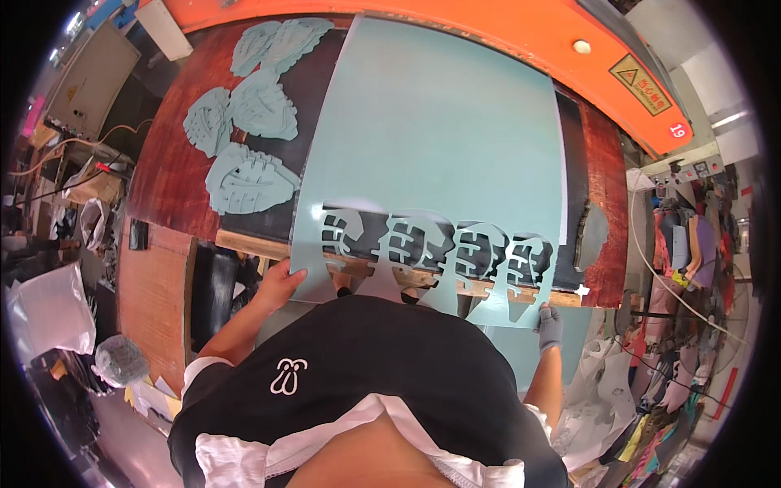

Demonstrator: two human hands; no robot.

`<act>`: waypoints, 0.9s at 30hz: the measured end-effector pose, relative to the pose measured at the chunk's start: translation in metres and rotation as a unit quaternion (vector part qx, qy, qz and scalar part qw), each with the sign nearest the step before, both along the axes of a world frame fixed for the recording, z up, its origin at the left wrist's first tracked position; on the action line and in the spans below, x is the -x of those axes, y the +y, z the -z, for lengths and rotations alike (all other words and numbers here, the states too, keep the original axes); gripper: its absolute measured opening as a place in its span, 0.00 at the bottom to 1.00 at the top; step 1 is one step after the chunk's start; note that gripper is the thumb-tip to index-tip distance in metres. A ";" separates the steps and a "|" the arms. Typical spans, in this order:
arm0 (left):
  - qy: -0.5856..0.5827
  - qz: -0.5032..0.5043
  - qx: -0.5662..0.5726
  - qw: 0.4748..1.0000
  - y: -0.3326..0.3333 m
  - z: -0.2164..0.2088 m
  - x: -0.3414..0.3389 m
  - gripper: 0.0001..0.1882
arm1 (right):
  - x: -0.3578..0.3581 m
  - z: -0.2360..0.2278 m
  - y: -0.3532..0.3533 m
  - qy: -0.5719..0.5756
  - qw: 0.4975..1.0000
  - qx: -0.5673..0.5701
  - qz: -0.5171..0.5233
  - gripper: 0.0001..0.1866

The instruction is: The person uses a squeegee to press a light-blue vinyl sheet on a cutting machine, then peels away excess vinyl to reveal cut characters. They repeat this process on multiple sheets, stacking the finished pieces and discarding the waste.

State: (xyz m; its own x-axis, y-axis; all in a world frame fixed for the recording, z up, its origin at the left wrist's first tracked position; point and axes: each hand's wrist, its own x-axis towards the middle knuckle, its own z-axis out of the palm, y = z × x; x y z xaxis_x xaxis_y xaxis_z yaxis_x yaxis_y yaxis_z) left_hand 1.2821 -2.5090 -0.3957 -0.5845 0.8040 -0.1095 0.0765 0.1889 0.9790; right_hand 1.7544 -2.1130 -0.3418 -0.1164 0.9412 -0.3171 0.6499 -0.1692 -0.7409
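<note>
- Head view: I see a pale green sheet (pixel 443 122) spanning the frame from upper centre to lower centre, with a row of cut-out openings along its near edge.
- Left hand (pixel 279 285), left of centre, is at the sheet's lower left edge; I cannot tell how firmly its fingers close.
- Right hand (pixel 551 327), in a grey covering, pinches the lower right corner.
- Stacked cut pieces (pixel 252 179) lie on the surface (pixel 606 252) at upper left.
- Orange machine (pixel 488 20) crosses the top.
</note>
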 end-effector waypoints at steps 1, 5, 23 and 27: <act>0.005 -0.018 0.106 0.994 -0.003 -0.002 -0.001 0.13 | -0.002 0.002 -0.003 -0.008 1.000 0.011 0.002 0.17; 0.187 -0.140 0.261 0.936 0.007 -0.026 0.010 0.18 | 0.013 -0.016 -0.005 -0.219 0.941 -0.243 -0.087 0.22; 0.498 -0.014 0.257 0.828 0.169 -0.018 0.078 0.29 | 0.096 -0.022 0.087 -0.111 0.889 -0.418 -0.151 0.18; 0.501 -0.014 0.264 0.824 0.171 -0.022 0.078 0.29 | 0.065 -0.047 0.140 -0.159 0.861 -0.481 -0.036 0.22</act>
